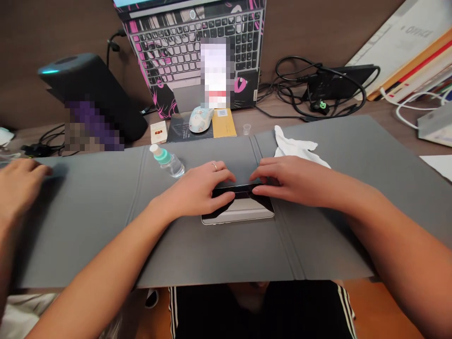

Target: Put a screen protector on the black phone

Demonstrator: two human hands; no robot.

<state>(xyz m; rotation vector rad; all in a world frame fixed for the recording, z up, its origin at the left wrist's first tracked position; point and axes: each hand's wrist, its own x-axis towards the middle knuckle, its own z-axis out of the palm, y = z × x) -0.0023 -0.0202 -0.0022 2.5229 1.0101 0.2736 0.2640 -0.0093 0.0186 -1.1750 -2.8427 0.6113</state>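
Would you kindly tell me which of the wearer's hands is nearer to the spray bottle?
Left: the left hand is just right of the spray bottle; the right hand is farther right.

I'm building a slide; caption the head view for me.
Left hand and right hand at the far side of a phone on a gray mat, with a spray bottle and white cloth beyond.

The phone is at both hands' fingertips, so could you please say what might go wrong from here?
The left hand and right hand are at the glossy phone and might smudge it. The bottle stands near the left hand, which could knock it over. The cloth lies just beyond the right hand, which might drag it.
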